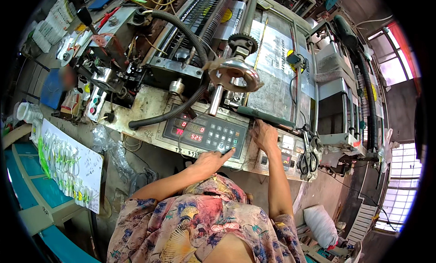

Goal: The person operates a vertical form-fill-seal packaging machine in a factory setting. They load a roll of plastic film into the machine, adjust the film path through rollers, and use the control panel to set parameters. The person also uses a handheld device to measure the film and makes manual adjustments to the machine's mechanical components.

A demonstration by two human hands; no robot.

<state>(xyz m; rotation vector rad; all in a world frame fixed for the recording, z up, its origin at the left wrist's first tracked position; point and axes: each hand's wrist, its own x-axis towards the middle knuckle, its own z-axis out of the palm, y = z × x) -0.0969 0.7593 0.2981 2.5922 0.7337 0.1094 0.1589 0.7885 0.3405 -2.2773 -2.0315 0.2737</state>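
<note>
My left hand [211,162] reaches over the lower edge of a dark control panel [204,133] with red lit digits. Its index finger is stretched out, the tip on or right at a yellow button [233,149] at the panel's lower right. Nothing is held in it. To the right, my right hand [265,136] rests on the machine's front ledge, fingers apart and pointing away from me. Its fingertips are just below a dark green bar [265,116]; whether they touch it I cannot tell. Beyond lies printed clear plastic film [274,49] on the machine bed.
A metal handwheel [234,75] and a toothed gear [243,45] stand above the panel. A grey corrugated hose [170,114] bends across its left side. Scissors [309,160] hang at the right. A white board with bagged pieces [68,167] is at the left.
</note>
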